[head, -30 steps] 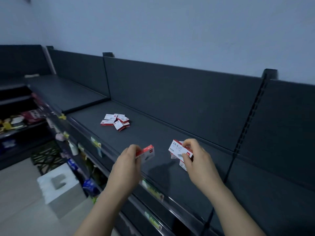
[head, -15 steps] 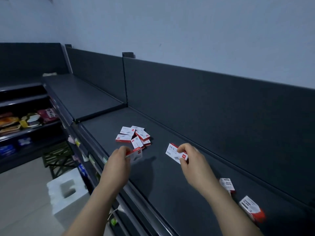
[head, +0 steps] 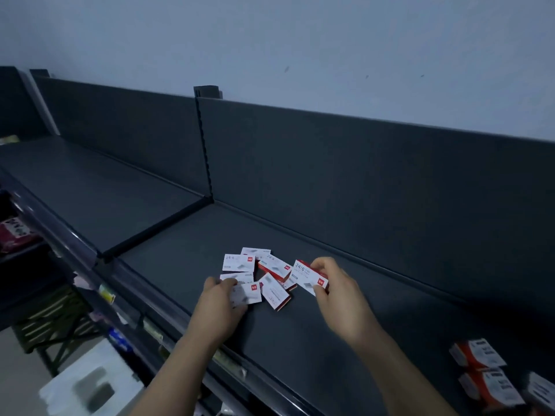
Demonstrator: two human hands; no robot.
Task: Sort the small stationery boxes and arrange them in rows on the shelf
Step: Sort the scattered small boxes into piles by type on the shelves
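Observation:
Several small white-and-red staple boxes lie in a loose pile [head: 264, 273] on the dark shelf [head: 300, 340]. My left hand [head: 220, 307] grips one box [head: 246, 293] at the pile's near edge, low over the shelf. My right hand [head: 338, 291] pinches another box marked 24/6 [head: 309, 277] just right of the pile, tilted and lifted a little. Three more boxes [head: 483, 370] lie on the shelf at the far right, partly cut off by the frame.
The shelf's back panel [head: 360, 181] rises behind the pile. A second shelf section [head: 90, 187] adjoins on the left. Lower shelves with goods [head: 15, 232] and a white foam block [head: 87, 388] on the floor lie below left.
Both hands have travelled left along the shelf to the pile, each still holding its box. The boxes set down earlier now lie far right.

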